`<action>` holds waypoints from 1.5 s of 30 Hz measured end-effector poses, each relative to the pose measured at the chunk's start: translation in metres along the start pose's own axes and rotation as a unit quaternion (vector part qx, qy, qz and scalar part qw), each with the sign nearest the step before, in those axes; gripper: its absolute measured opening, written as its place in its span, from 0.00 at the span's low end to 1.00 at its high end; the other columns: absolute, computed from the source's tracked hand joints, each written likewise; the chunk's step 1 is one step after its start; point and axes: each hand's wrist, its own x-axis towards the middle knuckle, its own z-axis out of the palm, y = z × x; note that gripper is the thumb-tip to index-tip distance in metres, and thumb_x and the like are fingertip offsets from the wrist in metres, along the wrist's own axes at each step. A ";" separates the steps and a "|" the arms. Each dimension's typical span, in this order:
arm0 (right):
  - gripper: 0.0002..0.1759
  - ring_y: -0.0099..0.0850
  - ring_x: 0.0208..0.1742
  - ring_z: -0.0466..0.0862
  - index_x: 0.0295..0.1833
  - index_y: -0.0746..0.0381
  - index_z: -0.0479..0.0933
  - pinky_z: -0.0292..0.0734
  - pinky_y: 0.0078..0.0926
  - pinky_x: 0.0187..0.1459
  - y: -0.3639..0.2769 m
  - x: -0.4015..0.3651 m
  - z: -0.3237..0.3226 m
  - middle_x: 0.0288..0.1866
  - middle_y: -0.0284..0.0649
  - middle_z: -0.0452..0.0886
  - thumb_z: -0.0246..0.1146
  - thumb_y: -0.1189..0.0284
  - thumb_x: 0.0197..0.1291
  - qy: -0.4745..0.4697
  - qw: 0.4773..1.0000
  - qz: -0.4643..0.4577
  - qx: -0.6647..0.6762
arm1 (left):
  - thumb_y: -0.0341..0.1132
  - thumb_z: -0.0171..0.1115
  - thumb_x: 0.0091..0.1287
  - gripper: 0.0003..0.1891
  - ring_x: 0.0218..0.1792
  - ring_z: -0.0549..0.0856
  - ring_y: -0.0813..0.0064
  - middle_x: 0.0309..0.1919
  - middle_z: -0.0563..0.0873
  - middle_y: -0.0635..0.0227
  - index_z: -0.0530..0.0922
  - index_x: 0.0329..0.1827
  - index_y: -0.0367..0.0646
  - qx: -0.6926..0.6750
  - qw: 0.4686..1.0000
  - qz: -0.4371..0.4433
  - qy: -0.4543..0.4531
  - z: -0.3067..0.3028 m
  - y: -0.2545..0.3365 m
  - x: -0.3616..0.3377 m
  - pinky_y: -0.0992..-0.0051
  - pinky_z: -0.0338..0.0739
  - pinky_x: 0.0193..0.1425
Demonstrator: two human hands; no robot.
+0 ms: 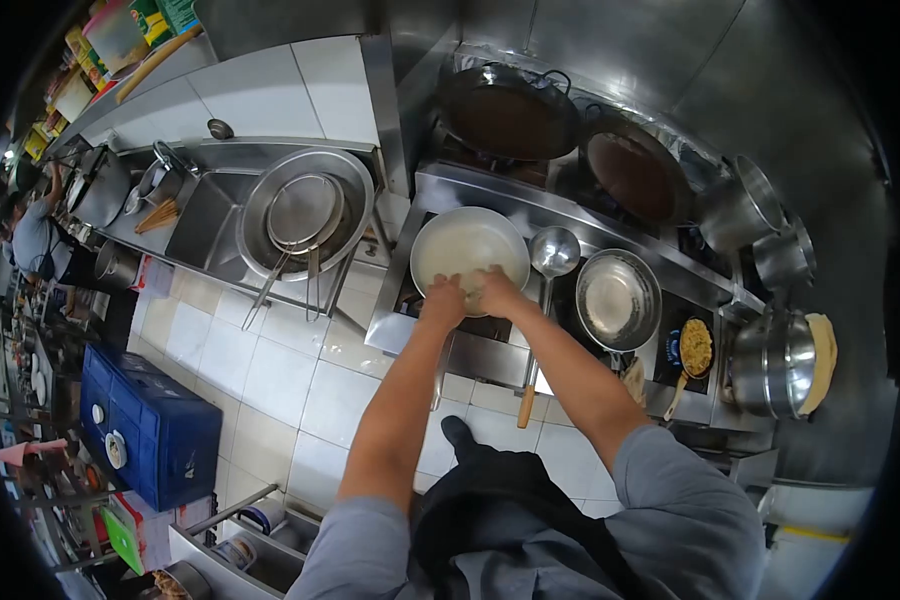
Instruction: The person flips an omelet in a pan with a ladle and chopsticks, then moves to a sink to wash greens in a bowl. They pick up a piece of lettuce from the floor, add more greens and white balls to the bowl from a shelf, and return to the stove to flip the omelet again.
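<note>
A wide light-coloured pan (470,232) with pale, cloudy contents stands on the stove. Over its near edge, my left hand (444,298) and my right hand (494,292) are side by side, fingers bent down toward the contents. Both sets of fingers look curled together, and what they hold, if anything, is too small to make out. Just right of the pan lies a large ladle (555,251) with a wooden-ended handle. Further right is an empty-looking metal pan (618,300).
A small pan of yellow food (696,348) sits over a blue flame. Dark woks (510,112) and steel pots (740,205) line the back. Left are a sink (206,222), a basin with strainers (355,185) and a blue box (150,425). Another person (40,240) stands far left.
</note>
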 end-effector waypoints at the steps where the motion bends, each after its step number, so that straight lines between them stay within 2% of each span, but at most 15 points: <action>1: 0.23 0.48 0.54 0.79 0.55 0.62 0.78 0.77 0.38 0.56 -0.005 -0.013 -0.014 0.56 0.50 0.78 0.67 0.69 0.52 0.109 0.993 -0.010 0.034 | 0.28 0.65 0.58 0.23 0.56 0.79 0.51 0.52 0.79 0.49 0.76 0.59 0.41 -0.062 0.992 0.022 0.106 -0.016 -0.002 -0.019 0.59 0.76 0.59; 2: 0.24 0.47 0.52 0.80 0.58 0.62 0.76 0.77 0.36 0.55 -0.014 -0.027 -0.031 0.56 0.48 0.78 0.66 0.71 0.54 0.215 0.974 -0.019 0.068 | 0.26 0.65 0.58 0.24 0.57 0.79 0.53 0.53 0.79 0.49 0.74 0.61 0.40 -0.122 0.969 0.043 0.212 -0.036 -0.005 -0.043 0.59 0.76 0.59; 6: 0.18 0.32 0.44 0.83 0.56 0.66 0.75 0.79 0.24 0.44 -0.080 -0.095 -0.066 0.52 0.44 0.79 0.61 0.81 0.58 0.180 0.937 -0.010 0.300 | 0.24 0.62 0.62 0.19 0.45 0.85 0.57 0.48 0.83 0.52 0.77 0.57 0.38 -0.227 0.946 -0.051 0.225 -0.090 -0.032 -0.207 0.64 0.82 0.46; 10: 0.07 0.16 0.34 0.74 0.48 0.65 0.77 0.72 0.17 0.33 -0.150 -0.144 -0.009 0.38 0.32 0.77 0.60 0.77 0.66 -0.059 0.839 -0.062 0.537 | 0.26 0.60 0.63 0.16 0.34 0.87 0.57 0.36 0.87 0.56 0.78 0.54 0.39 -0.248 0.895 -0.294 0.226 -0.060 -0.093 -0.404 0.65 0.81 0.40; 12: 0.08 0.17 0.33 0.76 0.49 0.65 0.77 0.74 0.18 0.33 -0.198 -0.158 0.017 0.37 0.33 0.78 0.60 0.76 0.66 -0.160 0.851 -0.098 0.490 | 0.29 0.59 0.64 0.17 0.36 0.86 0.50 0.32 0.86 0.52 0.77 0.56 0.41 -0.179 0.849 -0.425 0.256 -0.049 -0.103 -0.504 0.56 0.79 0.42; 15: 0.08 0.20 0.32 0.78 0.49 0.65 0.77 0.76 0.18 0.34 -0.267 -0.162 0.063 0.37 0.34 0.80 0.60 0.75 0.66 -0.298 0.827 -0.125 0.461 | 0.30 0.58 0.65 0.23 0.35 0.85 0.47 0.30 0.86 0.52 0.70 0.65 0.43 -0.093 0.741 -0.581 0.325 -0.024 -0.106 -0.643 0.53 0.78 0.42; 18: 0.09 0.19 0.33 0.78 0.49 0.65 0.77 0.77 0.18 0.34 -0.344 -0.136 0.082 0.38 0.34 0.80 0.59 0.74 0.66 -0.385 0.812 -0.181 0.401 | 0.32 0.59 0.64 0.37 0.34 0.85 0.47 0.29 0.86 0.54 0.52 0.75 0.46 -0.081 0.516 -0.728 0.445 -0.018 -0.108 -0.730 0.52 0.77 0.41; 23: 0.10 0.18 0.35 0.76 0.50 0.65 0.77 0.75 0.17 0.35 -0.504 -0.101 0.099 0.39 0.33 0.79 0.59 0.73 0.67 -0.413 0.814 -0.267 0.310 | 0.35 0.63 0.64 0.36 0.33 0.86 0.51 0.30 0.87 0.57 0.55 0.74 0.46 -0.055 0.289 -0.832 0.471 0.005 -0.135 -0.823 0.53 0.77 0.42; 26: 0.11 0.18 0.36 0.76 0.51 0.64 0.77 0.74 0.17 0.36 -0.576 -0.095 0.119 0.41 0.33 0.79 0.59 0.71 0.68 -0.423 0.803 -0.281 0.311 | 0.38 0.65 0.65 0.28 0.32 0.86 0.53 0.28 0.87 0.58 0.68 0.67 0.44 -0.076 0.227 -0.801 0.549 0.061 -0.166 -0.867 0.57 0.77 0.41; 31: 0.11 0.19 0.36 0.77 0.52 0.64 0.76 0.74 0.18 0.35 -0.635 -0.094 0.165 0.43 0.34 0.79 0.59 0.71 0.68 -0.458 0.783 -0.269 0.324 | 0.41 0.67 0.64 0.14 0.32 0.87 0.57 0.30 0.87 0.58 0.81 0.47 0.41 -0.006 0.180 -0.775 0.606 0.052 -0.170 -0.892 0.63 0.77 0.39; 34: 0.12 0.20 0.37 0.77 0.52 0.64 0.76 0.75 0.18 0.36 -0.650 -0.079 0.187 0.44 0.35 0.79 0.59 0.70 0.67 -0.487 0.777 -0.253 0.309 | 0.45 0.67 0.64 0.13 0.34 0.87 0.56 0.34 0.88 0.58 0.85 0.41 0.45 -0.063 0.164 -0.837 0.518 0.002 -0.150 -0.903 0.64 0.79 0.41; 36: 0.12 0.21 0.36 0.77 0.52 0.64 0.76 0.75 0.19 0.35 -0.657 -0.064 0.197 0.44 0.35 0.79 0.60 0.69 0.67 -0.501 0.776 -0.243 0.295 | 0.49 0.64 0.63 0.14 0.36 0.87 0.52 0.33 0.88 0.57 0.86 0.43 0.50 -0.016 0.302 -0.884 0.357 0.011 -0.140 -0.918 0.60 0.80 0.43; 37: 0.12 0.21 0.36 0.77 0.52 0.64 0.76 0.75 0.19 0.35 -0.660 -0.055 0.202 0.44 0.35 0.79 0.60 0.69 0.67 -0.508 0.774 -0.240 0.293 | 0.50 0.60 0.64 0.15 0.38 0.86 0.48 0.35 0.88 0.55 0.86 0.44 0.53 -0.014 0.315 -0.895 0.316 -0.012 -0.136 -0.913 0.54 0.80 0.47; 40: 0.12 0.20 0.36 0.78 0.52 0.64 0.76 0.75 0.18 0.35 -0.674 -0.021 0.216 0.43 0.36 0.79 0.60 0.70 0.67 -0.519 0.769 -0.231 0.293 | 0.47 0.59 0.64 0.14 0.41 0.86 0.47 0.39 0.88 0.53 0.86 0.44 0.51 -0.051 0.294 -0.935 0.193 -0.049 -0.146 -0.908 0.53 0.80 0.48; 45: 0.13 0.21 0.36 0.77 0.52 0.63 0.77 0.74 0.19 0.36 -0.716 0.033 0.220 0.43 0.35 0.80 0.60 0.68 0.67 -0.554 0.750 -0.253 0.257 | 0.39 0.58 0.58 0.15 0.43 0.86 0.46 0.38 0.87 0.48 0.85 0.44 0.42 -0.079 0.297 -0.940 0.147 -0.071 -0.162 -0.907 0.52 0.80 0.50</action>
